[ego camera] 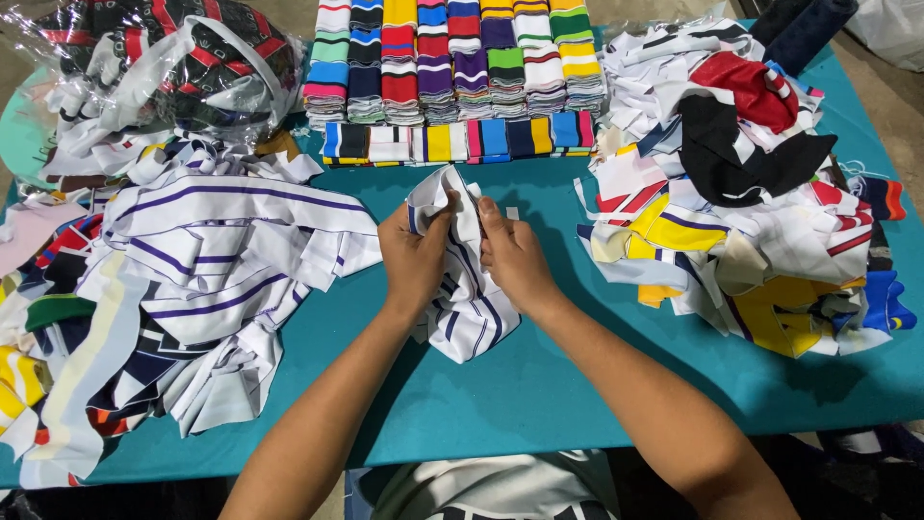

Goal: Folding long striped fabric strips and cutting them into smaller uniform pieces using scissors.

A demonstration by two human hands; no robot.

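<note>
Both my hands grip one white fabric piece with dark blue stripes (pixel 469 308) at the middle of the teal table (pixel 539 395). My left hand (pixel 414 255) pinches its upper left edge between thumb and fingers. My right hand (pixel 515 258) holds its upper right edge close beside the left. The cloth's top stands up between my thumbs, and its lower part lies crumpled on the table under my wrists.
A heap of white, purple-striped fabric pieces (pixel 202 260) lies at the left. A mixed-colour heap (pixel 741 193) lies at the right. Neat stacks of folded striped collars (pixel 452 67) stand at the back. A clear plastic bag of fabric (pixel 164 67) sits at the back left.
</note>
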